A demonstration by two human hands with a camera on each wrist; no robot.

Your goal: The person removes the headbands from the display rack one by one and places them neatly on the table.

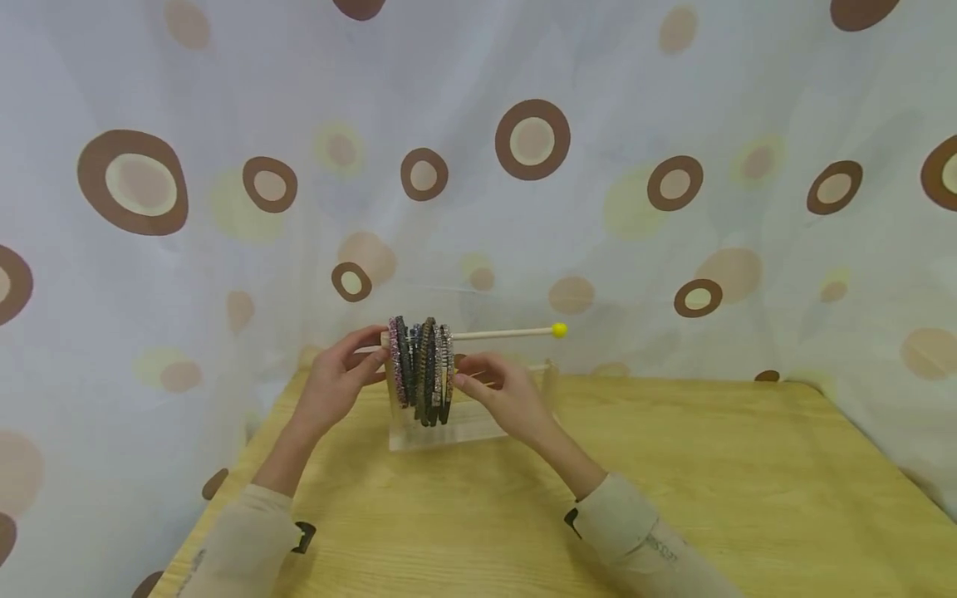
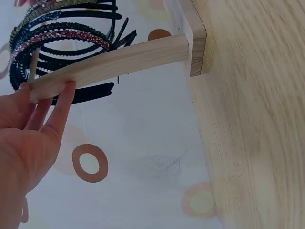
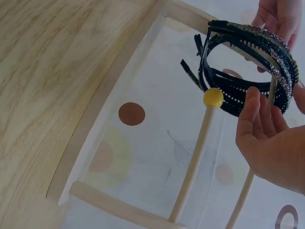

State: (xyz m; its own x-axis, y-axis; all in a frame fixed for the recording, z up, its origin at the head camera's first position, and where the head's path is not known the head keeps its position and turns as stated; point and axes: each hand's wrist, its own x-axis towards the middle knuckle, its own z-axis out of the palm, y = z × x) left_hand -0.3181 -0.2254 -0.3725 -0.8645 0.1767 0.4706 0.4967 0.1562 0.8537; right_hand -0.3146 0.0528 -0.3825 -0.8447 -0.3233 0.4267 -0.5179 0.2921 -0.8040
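Several glittery headbands (image 1: 429, 374) hang bunched on the dowel (image 1: 504, 334) of a wooden rack, near its left end. A yellow ball (image 1: 559, 330) caps the dowel's right end. My left hand (image 1: 336, 378) grips the top of the rack's left upright (image 2: 124, 57), with thumb and fingers on opposite faces. In the left wrist view the headbands' dark tips stick out beyond that upright. My right hand (image 1: 516, 399) stands at the right side of the bunch, its fingers (image 3: 252, 100) fairly straight and touching the outermost bands; thumb and fingers are spread apart.
The rack's base board (image 3: 109, 105) stands on the wood-grain table (image 1: 673, 482). A second dowel (image 3: 240, 200) runs beside the ball-tipped one. A pale curtain (image 1: 613, 100) with brown rings hangs behind the table and along its sides.
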